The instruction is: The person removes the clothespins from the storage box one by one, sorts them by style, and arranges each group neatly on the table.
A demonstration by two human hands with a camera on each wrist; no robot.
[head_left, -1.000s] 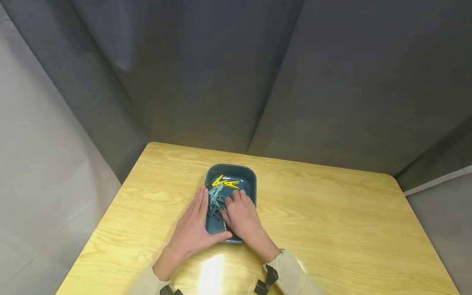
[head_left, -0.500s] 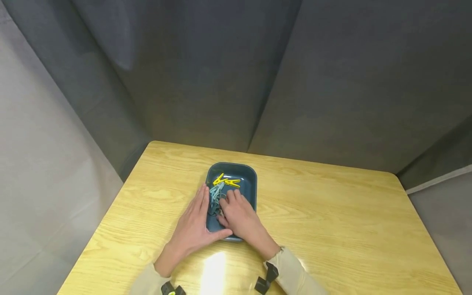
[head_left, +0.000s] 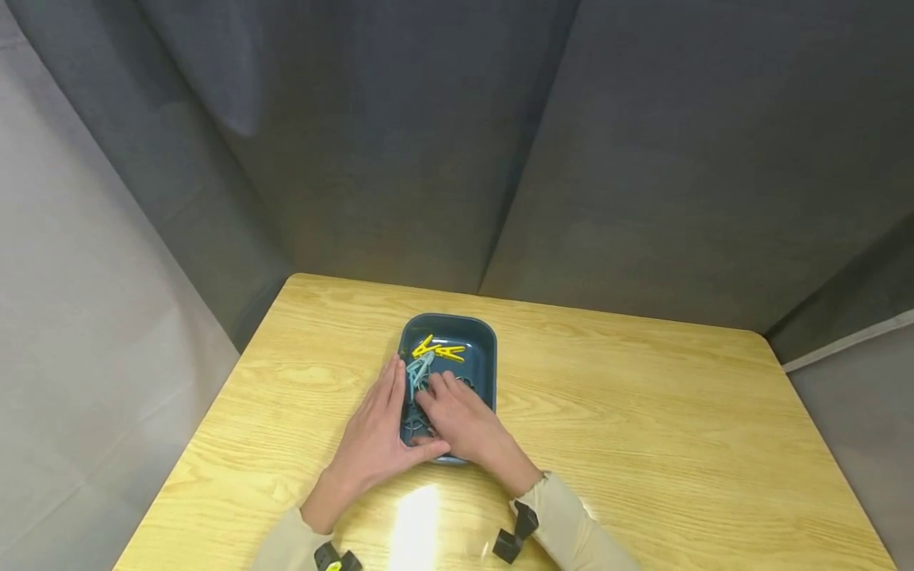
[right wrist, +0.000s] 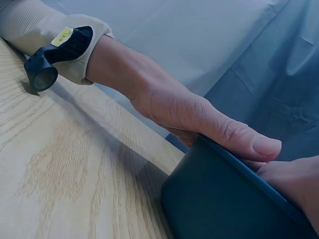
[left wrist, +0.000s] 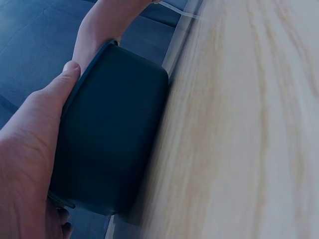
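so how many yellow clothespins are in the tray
2 yellow clothespins, both at the far end of the dark tray, lying side by side. The right hand may hide more.

One dark tray [head_left: 488,349], two yellow clothespins [head_left: 441,350], two hands [head_left: 371,440], one table [head_left: 643,428]
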